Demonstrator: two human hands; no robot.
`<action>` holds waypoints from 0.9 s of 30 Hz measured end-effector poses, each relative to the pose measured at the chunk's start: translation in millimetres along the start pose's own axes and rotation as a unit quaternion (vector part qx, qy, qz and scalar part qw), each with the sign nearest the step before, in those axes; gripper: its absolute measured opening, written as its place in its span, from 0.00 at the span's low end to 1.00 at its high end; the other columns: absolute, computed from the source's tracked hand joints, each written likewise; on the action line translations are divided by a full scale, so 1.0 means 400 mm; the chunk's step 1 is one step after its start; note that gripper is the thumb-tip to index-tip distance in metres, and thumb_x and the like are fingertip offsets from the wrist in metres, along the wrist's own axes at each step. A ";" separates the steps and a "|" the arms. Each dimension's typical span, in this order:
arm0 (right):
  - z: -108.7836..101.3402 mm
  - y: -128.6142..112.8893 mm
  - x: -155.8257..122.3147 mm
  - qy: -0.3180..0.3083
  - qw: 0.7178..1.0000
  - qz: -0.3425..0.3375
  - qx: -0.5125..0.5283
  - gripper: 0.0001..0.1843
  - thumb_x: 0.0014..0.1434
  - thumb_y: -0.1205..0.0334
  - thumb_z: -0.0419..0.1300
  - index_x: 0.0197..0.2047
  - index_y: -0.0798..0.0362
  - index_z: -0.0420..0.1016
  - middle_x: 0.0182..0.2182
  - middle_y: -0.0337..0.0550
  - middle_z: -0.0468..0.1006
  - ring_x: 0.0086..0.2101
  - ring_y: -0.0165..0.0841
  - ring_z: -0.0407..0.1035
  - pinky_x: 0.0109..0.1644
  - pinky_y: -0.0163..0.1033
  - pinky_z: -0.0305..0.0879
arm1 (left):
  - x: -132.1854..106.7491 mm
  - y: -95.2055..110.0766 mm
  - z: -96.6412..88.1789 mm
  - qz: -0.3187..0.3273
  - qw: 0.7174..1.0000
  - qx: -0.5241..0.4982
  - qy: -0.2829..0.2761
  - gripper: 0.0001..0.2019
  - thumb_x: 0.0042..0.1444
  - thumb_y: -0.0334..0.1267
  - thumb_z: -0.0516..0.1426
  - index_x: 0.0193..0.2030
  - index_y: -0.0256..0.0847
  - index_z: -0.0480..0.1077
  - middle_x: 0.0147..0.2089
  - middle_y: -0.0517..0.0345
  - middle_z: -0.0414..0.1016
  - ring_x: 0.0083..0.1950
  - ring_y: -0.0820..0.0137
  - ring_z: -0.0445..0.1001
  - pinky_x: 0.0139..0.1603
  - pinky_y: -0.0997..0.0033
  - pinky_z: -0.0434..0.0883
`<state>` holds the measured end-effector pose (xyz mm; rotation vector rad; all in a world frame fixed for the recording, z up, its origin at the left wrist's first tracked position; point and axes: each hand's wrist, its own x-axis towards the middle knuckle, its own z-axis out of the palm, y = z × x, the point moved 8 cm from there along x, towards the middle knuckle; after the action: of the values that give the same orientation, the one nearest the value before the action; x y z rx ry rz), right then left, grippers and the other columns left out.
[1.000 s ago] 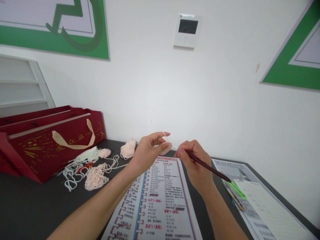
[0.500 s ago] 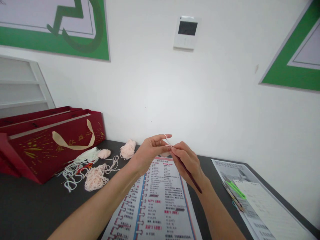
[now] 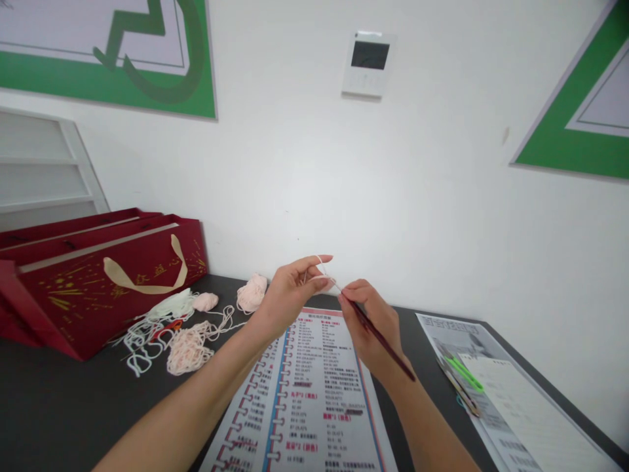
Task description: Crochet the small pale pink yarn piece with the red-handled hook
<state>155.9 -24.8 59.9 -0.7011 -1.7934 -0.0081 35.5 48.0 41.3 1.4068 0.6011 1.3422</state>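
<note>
Over the top of a printed pattern sheet (image 3: pixel 327 367), both hands are raised. My left hand (image 3: pixel 293 288) pinches a small piece of pale pink crochet work (image 3: pixel 322 278) between thumb and fingers, with a strand of yarn (image 3: pixel 321 262) looped over its raised index finger. My right hand (image 3: pixel 371 321) is closed round the dark red handle of a crochet hook (image 3: pixel 386 344). The hook's thin metal tip points up and left and reaches the work at the left fingertips. How the loop sits on the tip is too small to tell.
Pale yarn balls (image 3: pixel 252 293) and a loose tangle (image 3: pixel 189 347) lie left on the dark table (image 3: pixel 63 406). Red gift bags (image 3: pixel 113 282) stand behind them. At right are papers (image 3: pixel 521 400) with a green cutter (image 3: pixel 464 372) and small scissors (image 3: pixel 462 390).
My right hand and the hook have drawn back down and to the right, apart from my left hand. My left hand has shifted slightly up and left.
</note>
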 end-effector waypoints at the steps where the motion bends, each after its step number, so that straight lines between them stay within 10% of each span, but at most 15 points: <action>1: -0.008 0.015 0.002 0.019 0.997 0.055 0.045 0.06 0.62 0.71 0.55 0.36 0.50 0.65 0.29 0.37 0.70 0.26 0.28 0.65 0.29 0.34 0.62 | 0.000 0.006 -0.003 0.007 1.000 0.016 -0.005 0.17 0.51 0.34 0.64 0.49 0.41 0.76 0.28 0.65 0.69 0.31 0.76 0.67 0.38 0.71 0.64; 8: 0.006 0.084 -0.011 0.090 0.894 0.294 0.326 0.12 0.62 0.63 0.55 0.27 0.51 0.62 0.19 0.31 0.65 0.20 0.27 0.63 0.25 0.35 0.62 | -0.013 0.044 -0.006 0.074 0.991 0.107 -0.021 0.13 0.55 0.33 0.60 0.47 0.42 0.77 0.29 0.62 0.69 0.34 0.72 0.65 0.39 0.69 0.63; 14: -0.025 0.002 0.006 0.011 0.991 0.119 0.056 0.04 0.61 0.68 0.57 0.34 0.50 0.67 0.28 0.36 0.73 0.26 0.27 0.67 0.30 0.35 0.62 | -0.015 0.048 -0.010 0.038 0.995 0.088 -0.007 0.13 0.52 0.33 0.62 0.46 0.41 0.78 0.28 0.63 0.69 0.33 0.72 0.66 0.40 0.69 0.62; 21: -0.031 0.033 -0.002 0.016 0.984 0.153 0.087 0.06 0.64 0.66 0.54 0.33 0.50 0.65 0.25 0.35 0.70 0.25 0.28 0.67 0.28 0.35 0.62 | -0.015 0.045 -0.004 0.032 0.996 0.087 -0.014 0.12 0.52 0.33 0.62 0.45 0.42 0.78 0.28 0.63 0.68 0.33 0.73 0.66 0.40 0.69 0.62; 27: -0.011 -0.057 0.006 -0.057 0.995 -0.068 -0.037 0.09 0.60 0.74 0.55 0.35 0.49 0.65 0.30 0.40 0.72 0.29 0.31 0.66 0.32 0.37 0.64 | -0.011 0.048 -0.017 0.040 0.994 0.099 0.002 0.11 0.52 0.33 0.62 0.43 0.41 0.78 0.27 0.63 0.68 0.32 0.73 0.66 0.40 0.70 0.63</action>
<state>148.8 -43.8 71.3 -0.6413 -1.9553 -0.1283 22.6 40.2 55.5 1.6034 0.7016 1.3778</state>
